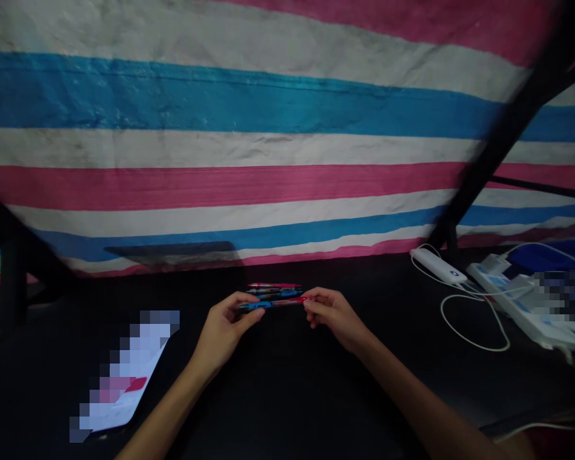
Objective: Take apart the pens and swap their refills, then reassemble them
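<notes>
In the head view a slim pen [280, 303] is stretched level between my two hands, just over the black table. My left hand [227, 322] pinches its blue end between thumb and fingers. At the other side, my right hand [333, 313] has its fingertips closed on the red end. The middle of the barrel looks clear. Right behind it lie a pink-red pen [273, 285] and, partly covered by the held pen and fingers, a dark blue pen [282, 294]. Dim light hides finer details of the pens.
On the left lies a lit phone [141, 364], partly pixelated. To the right are a white power bank [438, 266], a white power strip [522, 306] and a looped cable [503, 348]. A striped sheet [287, 185] hangs behind the black table [278, 396], between dark frame bars.
</notes>
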Demonstrator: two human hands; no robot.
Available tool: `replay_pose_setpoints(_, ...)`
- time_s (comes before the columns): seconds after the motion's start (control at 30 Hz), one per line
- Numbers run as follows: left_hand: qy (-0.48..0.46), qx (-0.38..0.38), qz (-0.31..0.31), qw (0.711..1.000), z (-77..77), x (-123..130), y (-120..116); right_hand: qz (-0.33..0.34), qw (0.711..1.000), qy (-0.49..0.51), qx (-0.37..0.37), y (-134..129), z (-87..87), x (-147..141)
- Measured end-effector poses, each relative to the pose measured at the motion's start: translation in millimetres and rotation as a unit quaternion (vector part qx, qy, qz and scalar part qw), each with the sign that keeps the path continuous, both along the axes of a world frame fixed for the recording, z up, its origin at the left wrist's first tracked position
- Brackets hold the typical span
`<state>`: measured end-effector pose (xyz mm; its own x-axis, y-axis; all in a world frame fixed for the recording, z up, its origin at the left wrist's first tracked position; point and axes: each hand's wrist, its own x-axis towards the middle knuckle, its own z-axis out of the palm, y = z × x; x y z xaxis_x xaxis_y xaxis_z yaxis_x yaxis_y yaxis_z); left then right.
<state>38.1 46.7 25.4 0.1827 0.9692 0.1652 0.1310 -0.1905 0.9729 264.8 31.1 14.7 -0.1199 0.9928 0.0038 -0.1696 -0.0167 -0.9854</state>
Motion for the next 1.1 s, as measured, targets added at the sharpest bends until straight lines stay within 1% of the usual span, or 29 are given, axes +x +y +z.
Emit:
replay_pose_setpoints(0.13, 0.047, 0.044, -0.001, 0.998, -4.2, -5, 3, 0.009, 1.000, -0.007, -0.006, -2, 3.7, 2)
replay_pose_setpoints(0.2, 0.110, 0.091, -0.004, 0.990, -5.5, -7, 4, 0.054, 0.997, -0.049, -0.009, -4, 4.7, 2)
replay_pose_setpoints(0.27, 0.189, 0.161, -0.006, 0.969, -5.6, -9, 3, 0.105, 0.988, -0.116, -0.013, -6, 3.6, 1)
replay_pose_setpoints(0.3, 0.225, 0.197, -0.007, 0.954, -5.2, -9, 2, 0.120, 0.981, -0.150, -0.010, -7, 2.4, 0)
replay_pose_setpoints(0.37, 0.287, 0.255, -0.013, 0.924, -3.6, -9, 1, 0.125, 0.972, -0.201, 0.008, -8, 0.1, -1)
replay_pose_setpoints(0.47, 0.364, 0.292, -0.043, 0.883, -0.6, -9, -1, 0.132, 0.964, -0.230, 0.032, -9, -0.8, -1)
replay_pose_setpoints(0.53, 0.410, 0.300, -0.067, 0.858, 0.2, -8, -2, 0.136, 0.964, -0.227, 0.033, -9, 0.2, -1)
replay_pose_setpoints(0.6, 0.455, 0.311, -0.072, 0.831, -0.6, -6, -5, 0.133, 0.967, -0.217, 0.021, -9, 0.6, -3)
replay_pose_setpoints(0.7, 0.519, 0.334, -0.062, 0.784, -3.2, 3, -10, 0.126, 0.973, -0.192, -0.033, -11, -1.2, -8)
replay_pose_setpoints(0.77, 0.552, 0.340, -0.059, 0.759, -4.1, 11, -15, 0.120, 0.978, -0.155, -0.070, -12, -2.5, -13)
replay_pose_setpoints(0.83, 0.572, 0.344, -0.037, 0.744, -4.1, 16, -19, 0.121, 0.982, -0.105, -0.102, -15, -2.7, -16)
replay_pose_setpoints(0.93, 0.589, 0.352, 0.002, 0.727, -4.9, 19, -21, 0.140, 0.980, -0.030, -0.141, -18, -1.2, -20)
replay_pose_setpoints(1.03, 0.598, 0.354, 0.032, 0.719, -9.2, 17, -19, 0.141, 0.981, 0.007, -0.136, -22, -1.3, -25)
replay_pose_setpoints(1.1, 0.601, 0.348, 0.044, 0.718, -13.4, 14, -17, 0.130, 0.985, -0.011, -0.113, -25, -2.8, -30)
